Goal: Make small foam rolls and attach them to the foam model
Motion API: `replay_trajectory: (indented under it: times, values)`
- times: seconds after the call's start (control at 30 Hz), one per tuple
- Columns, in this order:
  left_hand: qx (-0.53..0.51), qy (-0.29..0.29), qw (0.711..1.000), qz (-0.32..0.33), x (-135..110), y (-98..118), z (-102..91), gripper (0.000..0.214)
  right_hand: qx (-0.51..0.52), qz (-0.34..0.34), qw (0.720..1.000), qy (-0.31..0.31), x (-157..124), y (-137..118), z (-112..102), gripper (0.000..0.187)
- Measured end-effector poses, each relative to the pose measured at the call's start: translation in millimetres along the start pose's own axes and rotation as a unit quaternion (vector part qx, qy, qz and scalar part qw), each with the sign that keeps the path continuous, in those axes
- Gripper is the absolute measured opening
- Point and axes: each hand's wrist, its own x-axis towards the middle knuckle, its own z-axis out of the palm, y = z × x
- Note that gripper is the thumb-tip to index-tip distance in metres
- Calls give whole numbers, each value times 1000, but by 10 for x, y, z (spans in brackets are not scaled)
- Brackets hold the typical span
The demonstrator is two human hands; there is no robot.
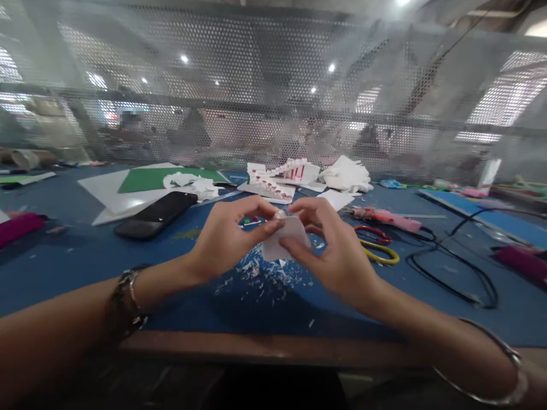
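"What are the two hands doing?"

"Both hold a flat white piece [287,232]. It's up over the blue tabletop [179,307], to the right of the black phone [156,215]."

"How does the left hand [233,239] hold it?"

"Its thumb and pointing finger are squeezed on the top corner, on the side nearest the phone."

"And the right hand [337,250]?"

"It's on the other side, farther from the phone. The thumb presses flat on the front, and the other fingers are mostly hidden behind, so the white piece is pinched there too."

"What's near the phone?"

"A green sheet [149,179] is just behind it, lying on big white sheets [105,188]. Crumpled white paper [203,188] sits by the phone's far right end."

"What about farther to the right of the phone?"

"Lots of tiny white scraps [256,273] are spread there, nearer to the person than the phone. White pieces with red marks [273,185] stand to the right of the phone and farther back. Past them is a white paper pile [348,173]. Well to the right of the phone are a yellow loop [388,262] and a pink tool [397,220]."
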Motion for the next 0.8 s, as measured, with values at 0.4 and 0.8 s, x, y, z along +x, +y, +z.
replay_trajectory:
  times: [0.4,0.8]
  values:
    - [-279,-104,935,-194,-107,-38,73,13,42,-73,996,-23,-82,62,-2,13]
    - [-340,-98,910,-217,-117,-26,80,10,80,-73,991,-72,-42,117,-72,12]
